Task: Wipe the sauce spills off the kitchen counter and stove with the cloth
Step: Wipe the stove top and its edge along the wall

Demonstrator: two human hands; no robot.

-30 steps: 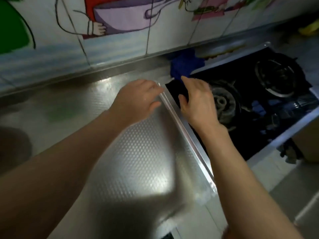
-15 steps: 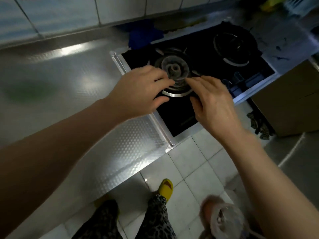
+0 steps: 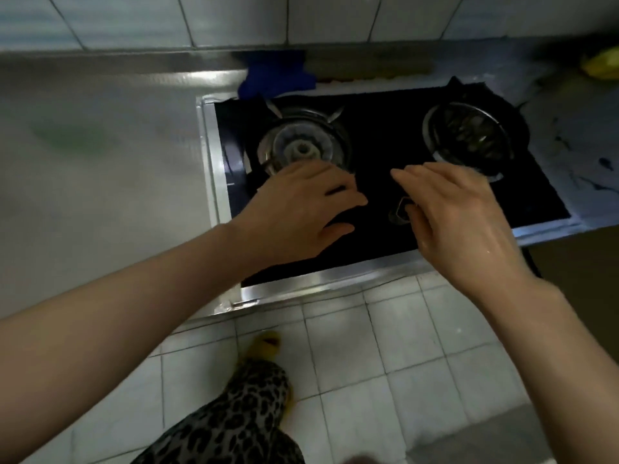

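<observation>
Both hands are hovering empty over the black stove (image 3: 375, 135), left hand (image 3: 301, 209) and right hand (image 3: 459, 216) with fingers spread, grasping nothing, probably checking the glass for spills. The blue cloth (image 3: 276, 78) is sitting bunched at the stove's back left corner against the wall, stretching roughly along the table (image 3: 100, 195) edge.

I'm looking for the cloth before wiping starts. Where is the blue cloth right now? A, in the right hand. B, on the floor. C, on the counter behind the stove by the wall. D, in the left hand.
C: the blue cloth lies behind the stove at the wall, while both hands, left and right, are empty.
</observation>
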